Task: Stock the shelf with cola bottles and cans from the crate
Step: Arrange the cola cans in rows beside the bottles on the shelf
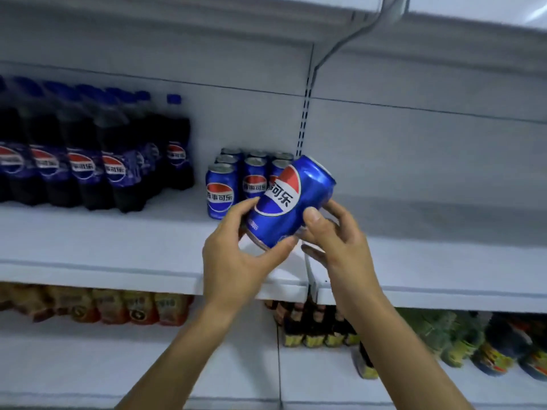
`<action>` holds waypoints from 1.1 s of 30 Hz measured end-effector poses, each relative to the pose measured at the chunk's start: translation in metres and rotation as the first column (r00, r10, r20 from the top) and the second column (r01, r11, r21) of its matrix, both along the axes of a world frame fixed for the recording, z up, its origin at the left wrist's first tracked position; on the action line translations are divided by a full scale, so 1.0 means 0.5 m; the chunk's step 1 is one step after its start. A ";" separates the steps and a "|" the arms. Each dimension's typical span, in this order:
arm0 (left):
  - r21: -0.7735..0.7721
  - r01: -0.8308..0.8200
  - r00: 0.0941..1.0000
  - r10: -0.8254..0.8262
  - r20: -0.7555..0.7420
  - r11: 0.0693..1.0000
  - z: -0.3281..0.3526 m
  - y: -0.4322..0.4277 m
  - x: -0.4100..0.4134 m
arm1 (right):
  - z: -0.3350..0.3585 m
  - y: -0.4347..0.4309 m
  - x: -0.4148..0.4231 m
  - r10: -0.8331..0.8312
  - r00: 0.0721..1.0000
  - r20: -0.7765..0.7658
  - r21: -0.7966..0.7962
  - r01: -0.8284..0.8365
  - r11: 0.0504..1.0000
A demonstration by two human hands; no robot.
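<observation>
A blue cola can (288,199) is tilted to the right in front of the white shelf (118,250), held by both hands. My left hand (236,258) grips its lower end with thumb and fingers curled round it. My right hand (337,235) grips its right side, thumb on the front. Behind it, several blue cola cans (222,190) stand in rows on the shelf. Several dark cola bottles (88,155) with blue caps stand on the shelf's left part. The crate is out of view.
The shelf to the right of the cans is bare, past a slotted upright (305,122). Below, a lower shelf holds orange-labelled bottles (118,309) at left, dark bottles (313,327) in the middle and green and dark bottles (473,344) at right.
</observation>
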State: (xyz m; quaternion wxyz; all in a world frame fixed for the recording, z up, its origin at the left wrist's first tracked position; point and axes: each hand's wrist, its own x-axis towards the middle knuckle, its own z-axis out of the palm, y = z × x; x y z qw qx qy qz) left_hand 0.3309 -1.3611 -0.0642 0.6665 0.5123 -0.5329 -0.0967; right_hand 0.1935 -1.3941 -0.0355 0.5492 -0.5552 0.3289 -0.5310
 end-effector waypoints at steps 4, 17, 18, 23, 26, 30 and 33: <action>-0.159 -0.153 0.915 0.201 0.351 0.975 -0.033 -0.085 0.063 | 0.000 -0.040 0.103 -0.043 0.997 0.065 0.060 0.039 0.997; 0.353 0.072 0.997 -0.080 0.009 0.933 -0.032 -0.264 0.298 | -0.052 -0.302 0.201 -0.119 0.944 -0.308 -0.129 0.083 0.988; 0.393 0.133 0.991 -0.129 -0.037 0.910 -0.033 -0.273 0.303 | -0.058 -0.313 0.208 -0.105 0.943 -0.316 -0.120 0.070 0.990; 0.311 0.331 0.942 -0.292 -0.165 0.891 -0.065 -0.306 0.314 | -0.071 -0.337 0.225 -0.064 0.916 -0.396 -0.105 0.024 0.994; 0.291 0.346 0.933 -0.297 -0.201 0.892 -0.071 -0.310 0.312 | -0.077 -0.337 0.232 -0.056 0.906 -0.419 -0.121 0.006 0.993; 0.322 0.306 0.949 -0.260 -0.177 0.896 -0.078 -0.312 0.311 | -0.085 -0.330 0.238 -0.096 0.915 -0.391 -0.175 0.028 0.984; 0.334 0.274 0.960 -0.237 -0.148 0.902 -0.085 -0.315 0.309 | -0.103 -0.331 0.239 -0.149 0.906 -0.397 -0.221 0.063 0.973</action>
